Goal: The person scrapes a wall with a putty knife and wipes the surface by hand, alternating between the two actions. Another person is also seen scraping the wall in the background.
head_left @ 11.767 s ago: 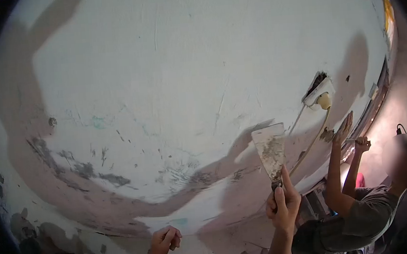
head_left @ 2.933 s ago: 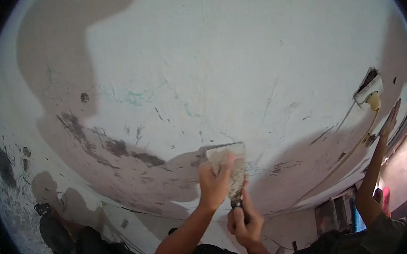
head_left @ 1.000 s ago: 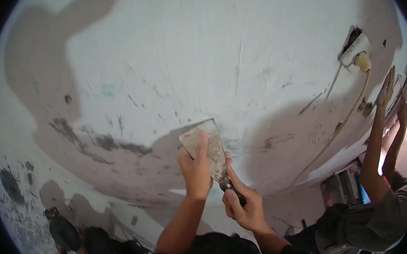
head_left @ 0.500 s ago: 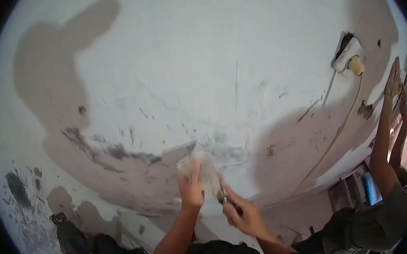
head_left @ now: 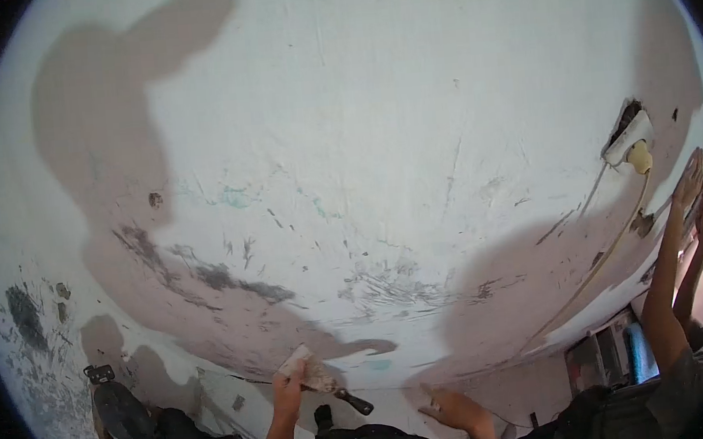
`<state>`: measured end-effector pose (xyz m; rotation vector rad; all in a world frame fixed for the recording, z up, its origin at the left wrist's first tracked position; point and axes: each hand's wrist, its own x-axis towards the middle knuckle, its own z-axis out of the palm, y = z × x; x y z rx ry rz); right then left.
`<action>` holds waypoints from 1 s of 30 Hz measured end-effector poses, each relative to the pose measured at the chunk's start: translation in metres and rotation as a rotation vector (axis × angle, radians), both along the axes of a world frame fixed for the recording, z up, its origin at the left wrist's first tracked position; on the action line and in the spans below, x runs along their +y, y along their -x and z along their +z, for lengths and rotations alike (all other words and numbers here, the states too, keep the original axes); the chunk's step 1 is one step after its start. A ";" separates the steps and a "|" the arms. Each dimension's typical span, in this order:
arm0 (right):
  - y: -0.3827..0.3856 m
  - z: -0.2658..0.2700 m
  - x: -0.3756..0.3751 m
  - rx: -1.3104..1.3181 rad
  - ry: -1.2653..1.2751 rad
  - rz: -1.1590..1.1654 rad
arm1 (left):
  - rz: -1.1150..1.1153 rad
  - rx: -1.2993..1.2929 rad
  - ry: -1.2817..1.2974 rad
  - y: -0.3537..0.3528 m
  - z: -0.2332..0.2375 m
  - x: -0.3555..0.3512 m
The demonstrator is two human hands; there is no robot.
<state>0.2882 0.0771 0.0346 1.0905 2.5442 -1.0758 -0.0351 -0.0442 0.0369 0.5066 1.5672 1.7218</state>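
Note:
My left hand (head_left: 289, 389) is closed on the putty-smeared blade end of a putty knife (head_left: 321, 379). The dark handle sticks out freely to the lower right, toward my right hand. My right hand (head_left: 458, 413) holds nothing, its fingers loosely apart, low in front of the wall. Ahead stands a pale wall (head_left: 365, 177) with dark scrape marks, greenish patches and small gouges.
On the right, a person (head_left: 665, 327) has both hands raised against the wall. At lower left is another person (head_left: 137, 426) wearing a dark cap. A wall box (head_left: 630, 136) with a trailing cable is at upper right.
My right hand has let go of the putty knife's handle and moved down to the right. My left hand has lowered with the knife. The view has shifted, too.

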 end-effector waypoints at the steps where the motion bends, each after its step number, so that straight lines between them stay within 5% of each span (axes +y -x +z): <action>1: 0.006 0.004 0.005 -0.003 -0.027 -0.028 | -0.064 0.042 -0.013 -0.004 0.003 0.006; 6: 0.049 0.040 -0.002 0.157 -0.016 0.039 | -0.372 0.076 -0.050 -0.029 -0.009 0.027; 8: 0.057 0.026 -0.011 0.230 -0.011 0.059 | -0.473 -0.176 -0.147 -0.045 0.021 0.023; 10: 0.061 0.010 -0.017 0.256 0.192 0.041 | -0.473 -0.035 -0.024 -0.033 0.034 0.018; 12: 0.060 0.025 -0.022 0.173 0.245 0.031 | -0.585 0.502 -0.071 -0.014 0.031 0.010; 14: 0.050 0.043 -0.022 0.156 0.229 -0.134 | -0.529 0.336 -0.103 -0.001 0.040 0.004; 15: 0.043 0.031 -0.017 0.414 -0.240 -0.038 | -0.484 0.169 -0.133 0.006 0.044 0.000; 19: 0.012 0.059 -0.004 0.413 -0.454 -0.530 | -0.342 0.187 -0.246 0.033 0.039 -0.009; 22: -0.013 0.060 0.010 0.513 -0.509 -0.612 | -0.263 0.196 -0.260 0.032 0.052 -0.007; 24: -0.013 0.063 0.014 1.123 -0.453 -0.800 | -0.209 0.176 -0.306 0.024 0.061 -0.003; 26: -0.002 0.081 0.015 1.164 -0.571 -0.694 | -0.173 0.198 -0.320 0.029 0.057 0.003; 28: 0.030 0.103 0.005 1.665 -0.363 -0.881 | -0.143 0.222 -0.331 0.029 0.066 0.010; 30: 0.041 0.101 -0.004 1.672 -0.298 -0.904 | 0.187 0.477 -0.479 0.031 0.100 0.023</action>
